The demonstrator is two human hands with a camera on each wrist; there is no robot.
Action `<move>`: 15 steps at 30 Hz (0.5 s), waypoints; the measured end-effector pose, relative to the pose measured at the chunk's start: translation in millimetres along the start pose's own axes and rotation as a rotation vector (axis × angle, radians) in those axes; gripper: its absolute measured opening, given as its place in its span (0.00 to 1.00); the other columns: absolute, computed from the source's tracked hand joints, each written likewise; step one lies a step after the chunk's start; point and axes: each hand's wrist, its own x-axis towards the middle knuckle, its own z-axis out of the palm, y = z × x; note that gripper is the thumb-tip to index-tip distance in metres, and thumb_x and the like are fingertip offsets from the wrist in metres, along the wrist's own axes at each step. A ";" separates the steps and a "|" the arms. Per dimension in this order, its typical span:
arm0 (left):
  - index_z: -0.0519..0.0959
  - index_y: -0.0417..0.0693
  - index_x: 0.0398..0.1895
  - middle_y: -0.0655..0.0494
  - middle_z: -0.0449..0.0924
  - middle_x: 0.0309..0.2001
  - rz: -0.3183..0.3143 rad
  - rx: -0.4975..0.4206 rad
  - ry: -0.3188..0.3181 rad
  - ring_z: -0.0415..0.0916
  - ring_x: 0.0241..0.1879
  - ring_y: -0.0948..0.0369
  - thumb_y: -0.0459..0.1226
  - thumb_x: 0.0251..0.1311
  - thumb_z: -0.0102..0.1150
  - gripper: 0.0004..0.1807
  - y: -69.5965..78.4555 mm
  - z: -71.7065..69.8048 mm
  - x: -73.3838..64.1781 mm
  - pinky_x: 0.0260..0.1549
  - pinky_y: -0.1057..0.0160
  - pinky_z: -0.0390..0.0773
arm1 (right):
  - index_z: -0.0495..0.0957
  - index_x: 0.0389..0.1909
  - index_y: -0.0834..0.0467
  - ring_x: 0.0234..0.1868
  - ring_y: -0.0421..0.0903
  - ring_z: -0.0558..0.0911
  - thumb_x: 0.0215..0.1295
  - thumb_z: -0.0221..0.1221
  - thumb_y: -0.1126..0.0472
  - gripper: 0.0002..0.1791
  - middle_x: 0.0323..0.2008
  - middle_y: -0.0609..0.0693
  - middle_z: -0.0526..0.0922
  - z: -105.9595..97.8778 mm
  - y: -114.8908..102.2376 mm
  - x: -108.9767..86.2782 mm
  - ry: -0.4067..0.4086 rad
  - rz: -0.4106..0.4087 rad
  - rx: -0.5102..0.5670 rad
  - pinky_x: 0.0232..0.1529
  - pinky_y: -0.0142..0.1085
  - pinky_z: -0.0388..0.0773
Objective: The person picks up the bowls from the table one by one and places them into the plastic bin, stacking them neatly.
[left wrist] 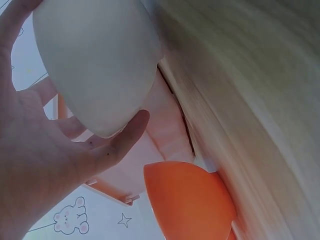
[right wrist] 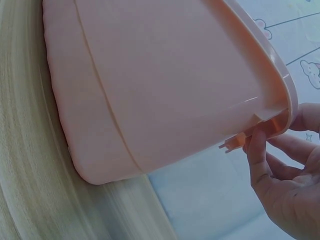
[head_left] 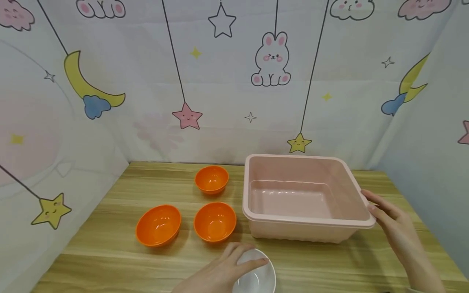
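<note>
At the near edge of the head view, my left hand (head_left: 226, 268) grips the rim of a white bowl (head_left: 258, 280), thumb inside and fingers on the far side. The left wrist view shows the bowl's smooth outer wall (left wrist: 95, 55) from below, close to the table. My right hand (head_left: 397, 232) holds the right-hand rim of a pink plastic basin (head_left: 304, 221). In the right wrist view, the thumb is under the rim and the fingers curl about its edge. Nothing is seen inside the basin, which stands on the table.
Three orange bowls stand upright left of the basin: one at the back (head_left: 211, 181), one in the middle (head_left: 215, 223) and one further left (head_left: 158, 226). The wood-grain table (head_left: 110, 256) is bordered by a printed cloth backdrop (head_left: 227, 81) at the back and sides.
</note>
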 end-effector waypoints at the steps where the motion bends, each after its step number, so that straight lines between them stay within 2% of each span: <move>1: 0.52 0.78 0.72 0.62 0.53 0.71 0.005 0.006 0.003 0.59 0.62 0.59 0.69 0.52 0.54 0.44 0.4 0.0 -0.1 0.50 0.58 0.77 | 0.63 0.70 0.60 0.58 0.22 0.72 0.73 0.45 0.68 0.25 0.59 0.30 0.75 0.2 0.1 0.0 -0.004 -0.004 0.007 0.50 0.15 0.69; 15: 0.48 0.79 0.73 0.63 0.51 0.72 0.039 0.063 -0.028 0.58 0.63 0.60 0.70 0.54 0.48 0.43 6.0 -3.0 3.5 0.54 0.55 0.76 | 0.63 0.69 0.61 0.58 0.22 0.73 0.73 0.46 0.68 0.25 0.59 0.31 0.76 0.7 -0.2 0.4 0.004 0.006 0.020 0.51 0.15 0.68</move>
